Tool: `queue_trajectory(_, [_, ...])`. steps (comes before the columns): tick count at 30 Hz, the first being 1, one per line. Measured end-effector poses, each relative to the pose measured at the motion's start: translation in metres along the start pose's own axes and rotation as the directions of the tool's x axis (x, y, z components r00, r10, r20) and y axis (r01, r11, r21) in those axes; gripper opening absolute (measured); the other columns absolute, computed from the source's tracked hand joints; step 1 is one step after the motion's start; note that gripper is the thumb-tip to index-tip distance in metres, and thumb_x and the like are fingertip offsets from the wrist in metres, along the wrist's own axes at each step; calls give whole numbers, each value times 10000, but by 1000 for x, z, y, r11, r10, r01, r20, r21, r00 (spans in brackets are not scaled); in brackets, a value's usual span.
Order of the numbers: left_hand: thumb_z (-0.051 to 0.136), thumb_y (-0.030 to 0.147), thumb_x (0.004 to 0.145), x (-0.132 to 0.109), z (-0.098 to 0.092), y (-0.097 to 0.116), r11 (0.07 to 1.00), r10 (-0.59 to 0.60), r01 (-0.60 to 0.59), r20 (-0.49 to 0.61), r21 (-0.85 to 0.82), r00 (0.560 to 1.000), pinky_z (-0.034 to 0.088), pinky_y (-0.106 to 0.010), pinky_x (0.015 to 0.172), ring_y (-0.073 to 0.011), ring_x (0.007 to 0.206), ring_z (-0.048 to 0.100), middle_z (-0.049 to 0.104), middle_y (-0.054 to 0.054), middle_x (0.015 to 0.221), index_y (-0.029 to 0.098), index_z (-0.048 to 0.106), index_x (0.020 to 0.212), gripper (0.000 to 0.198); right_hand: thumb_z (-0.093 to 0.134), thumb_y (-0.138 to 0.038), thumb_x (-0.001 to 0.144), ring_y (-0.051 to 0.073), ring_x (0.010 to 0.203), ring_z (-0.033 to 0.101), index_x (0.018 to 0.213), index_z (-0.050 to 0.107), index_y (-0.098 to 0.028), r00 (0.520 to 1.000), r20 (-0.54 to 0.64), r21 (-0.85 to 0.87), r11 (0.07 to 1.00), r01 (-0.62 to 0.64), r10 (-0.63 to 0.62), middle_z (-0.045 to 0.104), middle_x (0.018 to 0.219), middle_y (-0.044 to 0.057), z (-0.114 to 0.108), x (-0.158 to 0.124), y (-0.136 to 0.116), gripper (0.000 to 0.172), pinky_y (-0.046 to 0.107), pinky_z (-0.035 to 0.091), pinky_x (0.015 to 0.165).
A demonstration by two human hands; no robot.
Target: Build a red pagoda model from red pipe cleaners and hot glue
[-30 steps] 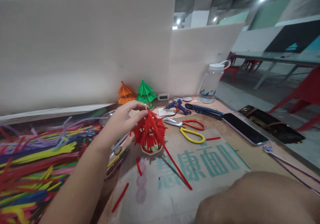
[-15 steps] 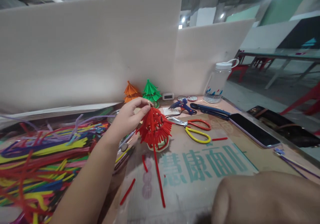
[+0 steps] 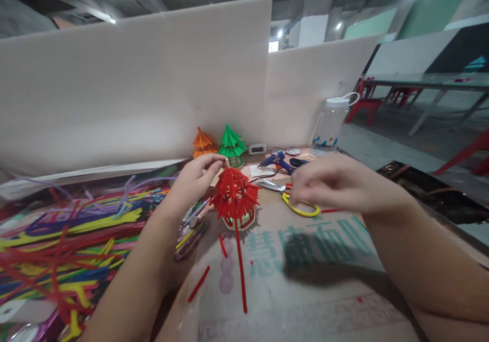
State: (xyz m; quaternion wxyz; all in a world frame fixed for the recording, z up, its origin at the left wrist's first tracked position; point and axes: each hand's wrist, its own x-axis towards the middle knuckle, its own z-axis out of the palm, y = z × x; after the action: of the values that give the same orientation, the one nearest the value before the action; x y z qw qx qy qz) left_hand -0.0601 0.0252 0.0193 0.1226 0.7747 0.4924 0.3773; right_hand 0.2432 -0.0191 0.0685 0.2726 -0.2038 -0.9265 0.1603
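Observation:
A small red pavilion (image 3: 235,194) made of pipe cleaners stands on a pale base, its roof in tiers. At its peak, my left hand (image 3: 198,176) pinches the tip between thumb and fingers. One long red pipe cleaner (image 3: 240,270) hangs from the roof down onto the board. My right hand (image 3: 328,181) is blurred by motion over the scissors (image 3: 301,210), hiding much of their handles; whether it touches them I cannot tell. Short red pipe cleaner pieces (image 3: 198,284) lie in front of the pavilion.
Orange (image 3: 202,140) and green pavilions (image 3: 231,143) stand behind, before a white partition (image 3: 153,87). A blue glue gun (image 3: 277,162) and a water bottle (image 3: 328,128) are at the back right. Colourful pipe cleaners (image 3: 76,245) are heaped at left, beside several pens (image 3: 191,232).
My right hand has risen from the lower right corner to above the scissors, now covering the phone. My left hand stays at the red pavilion's tip.

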Motion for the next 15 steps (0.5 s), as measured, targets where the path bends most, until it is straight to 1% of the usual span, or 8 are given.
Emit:
queue_trajectory(2, [468, 401, 948, -7, -5, -9, 994, -63, 60, 30, 92, 998, 496, -372, 942, -249, 1038, 673, 745, -86, 1098, 178, 706, 1058, 344, 505, -450, 969, 133, 564, 554, 739, 695, -205, 965, -31, -70, 963, -261, 259, 645, 630, 3, 0, 5, 42, 386, 247, 376, 522])
queue_trajectory(3, [468, 384, 937, -12, -6, -15, 988, -96, 86, 73, 129, 993, 505, -382, 928, -254, 1023, 679, 749, -85, 1097, 181, 713, 1049, 337, 503, -486, 955, 145, 574, 551, 747, 694, -200, 919, -45, -130, 910, -395, 392, 651, 650, 12, 1, 6, 65, 402, 259, 354, 520])
queue_trajectory(4, [471, 366, 921, -18, -7, -22, 982, -121, 101, 118, 161, 986, 516, -389, 909, -260, 999, 687, 755, -84, 1077, 183, 722, 1026, 327, 511, -500, 946, 157, 610, 568, 771, 702, -197, 872, -33, -193, 853, -485, 488, 678, 692, 25, 3, 5, 88, 399, 264, 357, 545])
queue_trajectory(6, [488, 346, 903, -32, -6, -37, 965, -186, 134, 230, 225, 955, 527, -402, 878, -268, 944, 703, 768, -79, 1013, 199, 731, 990, 297, 567, -475, 912, 173, 670, 600, 826, 718, -187, 790, -88, -321, 733, -599, 607, 725, 789, 56, 9, 2, 129, 337, 271, 352, 578])
queue_trajectory(8, [536, 332, 872, -46, 0, -49, 963, -207, 141, 297, 229, 932, 526, -409, 884, -279, 960, 701, 762, -88, 1052, 199, 726, 1019, 274, 559, -455, 914, 183, 704, 615, 870, 716, -172, 731, -151, -381, 643, -664, 666, 742, 858, 85, 18, -3, 159, 326, 277, 350, 594])
queue_trajectory(11, [685, 391, 786, -62, 15, -56, 979, -197, 166, 358, 114, 913, 538, -412, 886, -283, 961, 690, 739, -94, 1106, 181, 679, 1147, 418, 576, -417, 896, 228, 781, 636, 954, 706, -123, 690, -213, -402, 581, -707, 692, 736, 950, 159, 32, -8, 184, 327, 295, 369, 632])
queue_trajectory(13, [734, 382, 761, -65, 28, -55, 989, -108, 137, 388, -47, 915, 538, -395, 922, -272, 1026, 676, 716, -80, 1170, 193, 658, 1173, 460, 604, -413, 879, 275, 896, 648, 1091, 676, -89, 677, -243, -408, 560, -721, 695, 710, 1087, 215, 42, -10, 191, 394, 308, 401, 690])
queue_trajectory(15, [736, 359, 782, -65, 41, -52, 990, 23, 35, 395, -140, 918, 504, -390, 1001, -268, 1115, 644, 688, -79, 1237, 198, 673, 1145, 402, 618, -434, 877, 311, 1009, 642, 1240, 611, -75, 683, -249, -404, 568, -717, 686, 667, 1212, 242, 52, -11, 194, 510, 321, 428, 757])
